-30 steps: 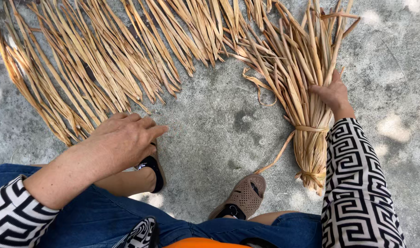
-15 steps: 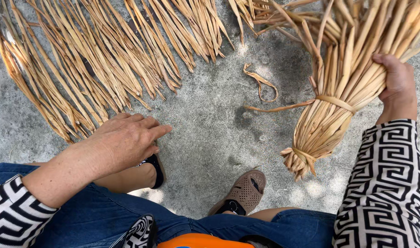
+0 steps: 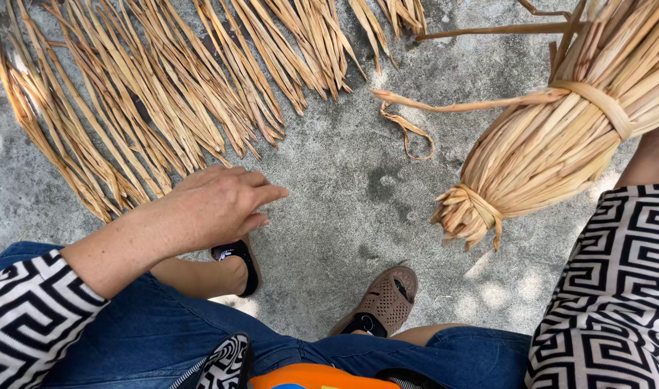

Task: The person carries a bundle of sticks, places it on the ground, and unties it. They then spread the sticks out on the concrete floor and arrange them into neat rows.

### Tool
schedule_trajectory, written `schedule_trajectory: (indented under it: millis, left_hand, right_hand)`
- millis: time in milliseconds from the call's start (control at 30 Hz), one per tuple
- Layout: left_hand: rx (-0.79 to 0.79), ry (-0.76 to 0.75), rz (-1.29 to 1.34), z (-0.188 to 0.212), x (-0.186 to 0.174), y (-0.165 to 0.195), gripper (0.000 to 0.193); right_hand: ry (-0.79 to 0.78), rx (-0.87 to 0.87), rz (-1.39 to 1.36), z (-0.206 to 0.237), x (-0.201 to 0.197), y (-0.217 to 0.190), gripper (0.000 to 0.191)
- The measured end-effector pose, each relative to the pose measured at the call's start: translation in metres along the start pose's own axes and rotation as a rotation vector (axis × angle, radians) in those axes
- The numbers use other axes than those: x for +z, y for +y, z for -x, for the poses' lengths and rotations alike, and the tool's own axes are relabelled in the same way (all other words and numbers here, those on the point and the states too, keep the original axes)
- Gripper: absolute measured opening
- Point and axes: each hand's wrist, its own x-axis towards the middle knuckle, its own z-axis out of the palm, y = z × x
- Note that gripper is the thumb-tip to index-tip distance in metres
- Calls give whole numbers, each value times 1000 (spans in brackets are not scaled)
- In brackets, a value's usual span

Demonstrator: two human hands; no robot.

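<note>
Left hand (image 3: 218, 205): empty, fingers loosely stretched and flat, palm down, hovering above the floor just beside the near tips of the spread leaves; it holds nothing.
Right hand (image 3: 657, 155): only the wrist and a bit of the hand show at the right edge, behind the bundle; the fingers are hidden, so I cannot tell how they grip, though the bundle hangs lifted there.
Bundle (image 3: 560, 148): dried straw-coloured leaves tied together, raised off the floor at the right side, tilted with its butt end pointing down and left.
Ties (image 3: 606, 104): one flat leaf band wraps the bundle's middle; a second (image 3: 480, 205) binds the butt end.
Loose strip (image 3: 466, 104): a long end runs left from the upper band, out over the floor.
Spread leaves (image 3: 164, 101): laid in rows across the far and left part of the floor, tips pointing toward the person.
Scrap (image 3: 412, 133): a curled piece of leaf lies on the floor between the spread leaves and the bundle.
Floor (image 3: 344, 187): grey rough concrete.
Sandals: black one (image 3: 239, 263) under the left hand, brown one (image 3: 383, 299) to its right.
Sleeves (image 3: 34, 310): black-and-white key pattern.
</note>
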Motion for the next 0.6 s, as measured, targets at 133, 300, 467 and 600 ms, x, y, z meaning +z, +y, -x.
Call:
schedule_trajectory:
  millis: [133,300,467,600]
  left_hand:
    - [-27,155,211,-13,-16,2,46]
    - [62,271,415,-19,-39,17,51]
    - [175,360,435,-53,-44,35,73]
    - [334,471,558,-116,-42,45,121]
  right_hand:
    - [21,-22,-1,-6,11,-2,56]
    - [43,-37,-2,-13,24,-3,56]
    - [71,-45,26,-25,23,-7,56]
    - [98,-64,46,-26,16,-2,57]
